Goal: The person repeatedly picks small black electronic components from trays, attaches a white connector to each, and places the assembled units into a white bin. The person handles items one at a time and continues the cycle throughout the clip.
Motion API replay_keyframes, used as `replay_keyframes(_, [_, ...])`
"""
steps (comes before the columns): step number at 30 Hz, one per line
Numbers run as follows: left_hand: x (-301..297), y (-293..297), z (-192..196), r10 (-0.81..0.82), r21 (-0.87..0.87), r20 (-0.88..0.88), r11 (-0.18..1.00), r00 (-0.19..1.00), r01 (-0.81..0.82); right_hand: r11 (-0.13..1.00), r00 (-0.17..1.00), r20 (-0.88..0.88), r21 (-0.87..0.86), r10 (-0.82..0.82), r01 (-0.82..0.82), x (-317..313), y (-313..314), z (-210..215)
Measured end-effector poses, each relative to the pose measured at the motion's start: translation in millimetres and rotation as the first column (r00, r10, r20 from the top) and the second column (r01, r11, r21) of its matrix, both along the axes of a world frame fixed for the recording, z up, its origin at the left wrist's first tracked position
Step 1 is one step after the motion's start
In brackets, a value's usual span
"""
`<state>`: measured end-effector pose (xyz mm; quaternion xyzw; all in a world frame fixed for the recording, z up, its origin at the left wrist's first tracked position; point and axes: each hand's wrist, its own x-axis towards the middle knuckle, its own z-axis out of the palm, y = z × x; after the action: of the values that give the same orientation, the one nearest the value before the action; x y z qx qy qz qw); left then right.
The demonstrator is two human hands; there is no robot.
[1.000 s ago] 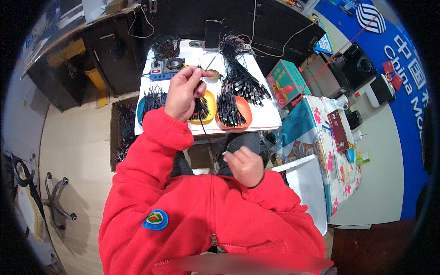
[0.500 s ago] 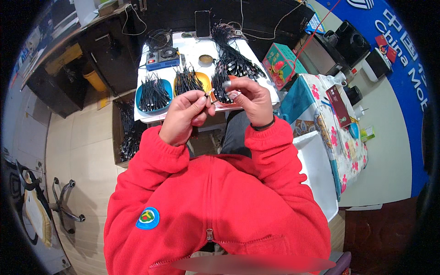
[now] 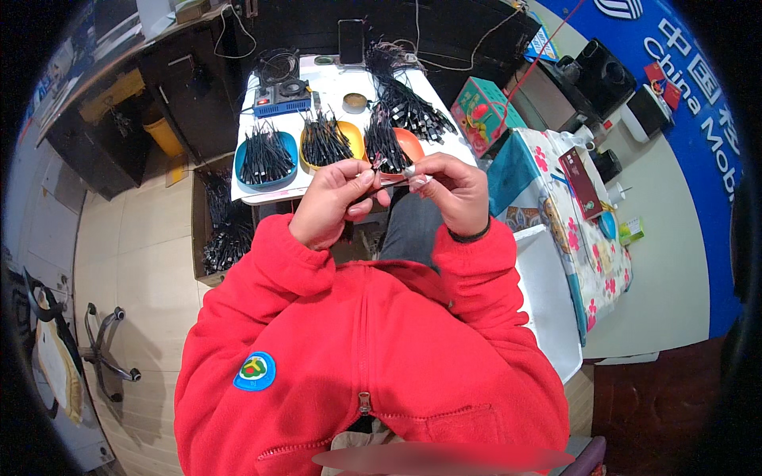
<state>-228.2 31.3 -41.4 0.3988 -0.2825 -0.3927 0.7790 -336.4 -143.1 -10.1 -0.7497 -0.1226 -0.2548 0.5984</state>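
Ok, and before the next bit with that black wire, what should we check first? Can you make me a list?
1. Left hand holding the black cable: ok, pinched between the fingers.
2. Right hand gripping that cable too: cannot tell; white material hides the fingertips.
3. Loose cables in the blue bowl, yellow bowl and orange bowl: ok, all three have some.
4. Blue device away from the hands: ok, it's behind the blue bowl.
5. Blue device switched on: cannot tell.
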Motion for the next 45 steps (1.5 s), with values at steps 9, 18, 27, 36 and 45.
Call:
replay_keyframes(9, [-25,-10,-6,0.523,-0.206,0.720,0.789,0.456,-0.579,0.937,0.949,-0.223,0.219,-0.222,0.271,2,44,-10])
replay_keyframes(18, [-19,3,-1,0.040,0.031,0.110,0.999,0.993,-0.044,0.975,0.988,-0.154,0.212,-0.032,0.065,-5,23,-13])
replay_keyframes(27, [-34,-5,-9,0.457,-0.117,0.660,0.847,0.596,-0.519,0.933,0.984,-0.141,0.325,-0.113,0.153,-2,39,-17])
replay_keyframes(36, [-25,-2,-13,0.182,-0.018,0.210,0.983,0.961,-0.182,0.834,0.991,-0.100,0.551,0.090,-0.021,2,35,-35])
replay_keyframes(45, [-25,1,-11,0.024,-0.066,0.049,0.998,0.998,-0.021,0.539,0.903,-0.067,0.820,0.424,-0.192,1,31,-43])
